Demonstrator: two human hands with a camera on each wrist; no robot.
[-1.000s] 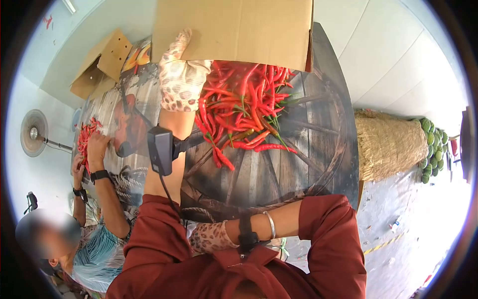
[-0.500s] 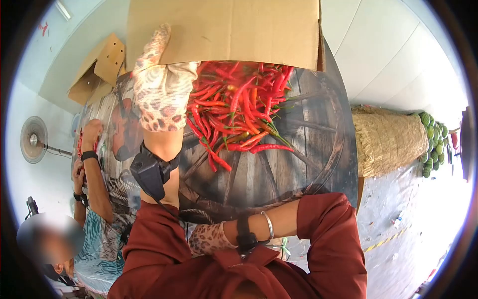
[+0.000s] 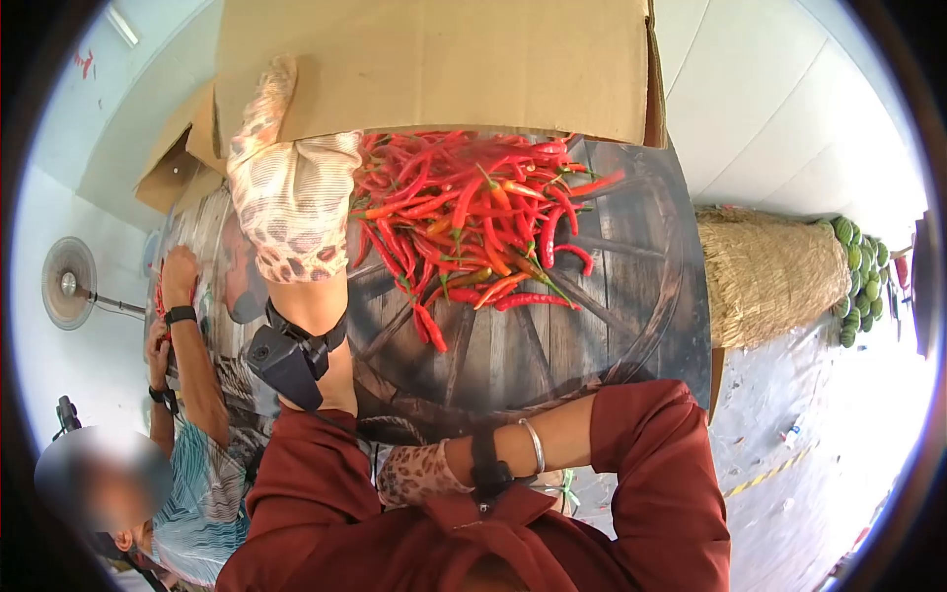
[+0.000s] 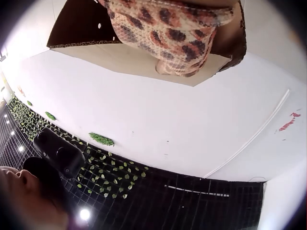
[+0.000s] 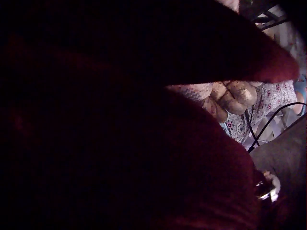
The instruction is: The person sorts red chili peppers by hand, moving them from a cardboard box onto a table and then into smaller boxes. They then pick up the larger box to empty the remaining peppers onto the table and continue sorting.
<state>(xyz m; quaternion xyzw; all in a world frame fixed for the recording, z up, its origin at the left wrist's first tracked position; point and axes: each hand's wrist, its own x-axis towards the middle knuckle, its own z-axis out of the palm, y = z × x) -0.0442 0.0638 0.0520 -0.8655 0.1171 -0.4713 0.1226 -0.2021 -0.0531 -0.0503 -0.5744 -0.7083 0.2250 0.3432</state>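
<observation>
My gloved left hand [image 3: 296, 197] grips the edge of a cardboard box [image 3: 434, 69], the thumb lying along its outer face and the other fingers hidden behind it. In the left wrist view, the spotted glove [image 4: 168, 36] overlaps the box [image 4: 115, 60]. Red chilies [image 3: 483, 217], some with green stems, lie heaped on the table under the box's lower edge. My gloved right hand [image 3: 419, 474] rests low by the left elbow; the right wrist view shows its fingers [image 5: 235, 98] loosely curled, with nothing seen in them, amid dark sleeve cloth.
At the left, another person [image 3: 197, 483] has both hands near more chilies. A second cardboard box [image 3: 182, 158] stands behind at the left, with a fan [image 3: 69, 283] beyond. Right of the wheel-patterned table [image 3: 641, 296] are a straw-covered block [image 3: 769, 276] and watermelons [image 3: 853, 281].
My left hand and the box have shifted left and slightly nearer. Chilies under the box have spread, with some now farther right. My right hand has stayed in place.
</observation>
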